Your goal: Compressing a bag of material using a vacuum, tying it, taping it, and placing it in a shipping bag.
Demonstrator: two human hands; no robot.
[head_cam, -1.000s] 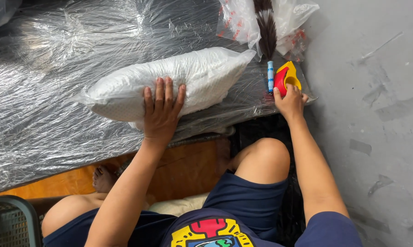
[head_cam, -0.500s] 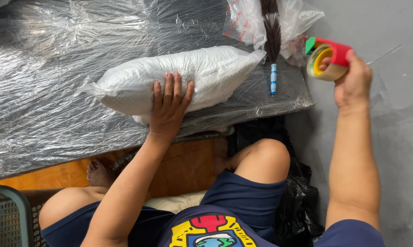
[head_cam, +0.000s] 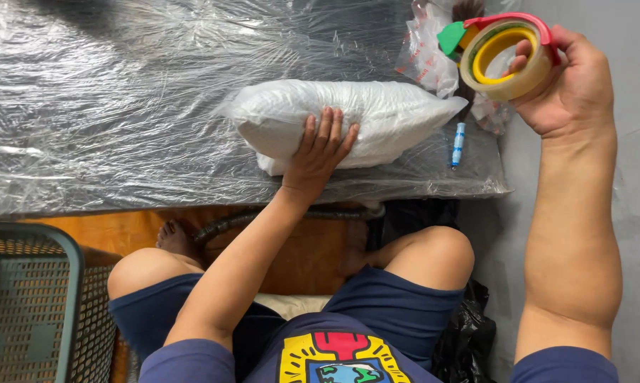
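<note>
Left hand (head_cam: pixel 318 149), fingers spread, should press the white bag (head_cam: pixel 348 124) flat on the bench (head_cam: pixel 121 106) while the right hand (head_cam: pixel 565 81), gripping the tape dispenser (head_cam: pixel 501 53), lowers squarely.

Grey concrete floor (head_cam: pixel 639 170), low table (head_cam: pixel 121 106) w/ clear plastic sheet, green mesh basket (head_cam: pixel 22 305) bottom left.
</note>
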